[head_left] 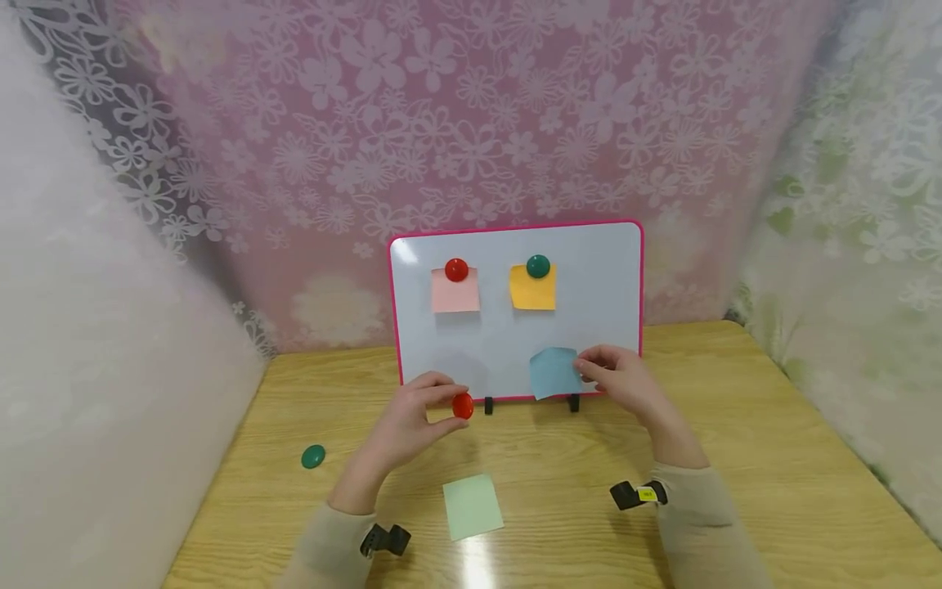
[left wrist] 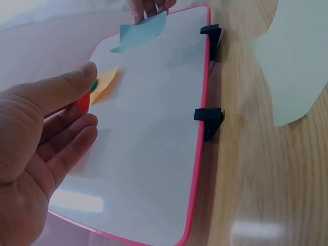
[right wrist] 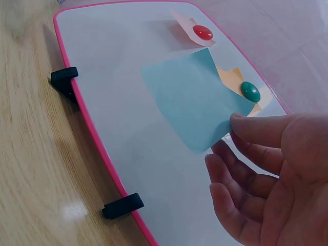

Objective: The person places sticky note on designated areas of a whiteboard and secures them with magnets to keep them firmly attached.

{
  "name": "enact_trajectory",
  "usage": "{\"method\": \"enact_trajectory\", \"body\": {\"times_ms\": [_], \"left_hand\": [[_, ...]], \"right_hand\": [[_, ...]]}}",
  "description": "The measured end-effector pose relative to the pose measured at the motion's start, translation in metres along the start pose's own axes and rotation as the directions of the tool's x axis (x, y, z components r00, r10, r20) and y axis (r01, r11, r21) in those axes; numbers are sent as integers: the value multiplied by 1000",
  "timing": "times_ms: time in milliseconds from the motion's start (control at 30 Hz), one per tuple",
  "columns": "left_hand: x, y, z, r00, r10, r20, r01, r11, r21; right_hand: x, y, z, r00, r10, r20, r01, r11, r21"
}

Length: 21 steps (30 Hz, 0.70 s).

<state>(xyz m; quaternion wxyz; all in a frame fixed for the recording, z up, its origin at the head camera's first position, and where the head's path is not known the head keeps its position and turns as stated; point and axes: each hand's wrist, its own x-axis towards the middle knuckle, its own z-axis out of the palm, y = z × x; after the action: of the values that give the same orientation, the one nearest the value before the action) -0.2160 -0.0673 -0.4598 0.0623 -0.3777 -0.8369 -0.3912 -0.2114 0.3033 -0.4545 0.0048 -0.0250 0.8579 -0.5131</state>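
Observation:
Between thumb and fingers my left hand (head_left: 414, 421) pinches a round red magnet (head_left: 463, 406), just in front of the board's lower left part. My right hand (head_left: 624, 383) pinches the right edge of a blue sticky note (head_left: 555, 373), held before the lower right of the pink-framed whiteboard (head_left: 596, 278). In the right wrist view the note (right wrist: 187, 100) is slightly bent, its corner under the thumb. On the board, a red magnet (head_left: 456, 270) holds a pink note (head_left: 455, 296), and a green magnet (head_left: 538, 266) holds an orange note (head_left: 533, 292).
A pale green note (head_left: 473, 507) lies on the wooden table (head_left: 567, 540) between the forearms. Farther left lies a loose green magnet (head_left: 312, 456). Black stand feet (head_left: 489, 406) support the board's lower edge. Flowered cloth (head_left: 456, 106) hangs behind and at the sides.

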Motion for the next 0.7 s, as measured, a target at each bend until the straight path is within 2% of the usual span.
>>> {"method": "enact_trajectory", "body": {"times_ms": [100,300,700], "left_hand": [[0,0,3,1000,-15,-11,15,1000,-13],[0,-4,8,1000,-7,-22,6,999,-41],[1,-8,8,1000,-8,-23,6,998,-55]], "right_hand": [[0,2,-2,1000,19,7,-19,1000,-2],[1,5,-1,999,29,24,-28,1000,-10],[4,3,3,999,23,28,-22,999,-24]]}}
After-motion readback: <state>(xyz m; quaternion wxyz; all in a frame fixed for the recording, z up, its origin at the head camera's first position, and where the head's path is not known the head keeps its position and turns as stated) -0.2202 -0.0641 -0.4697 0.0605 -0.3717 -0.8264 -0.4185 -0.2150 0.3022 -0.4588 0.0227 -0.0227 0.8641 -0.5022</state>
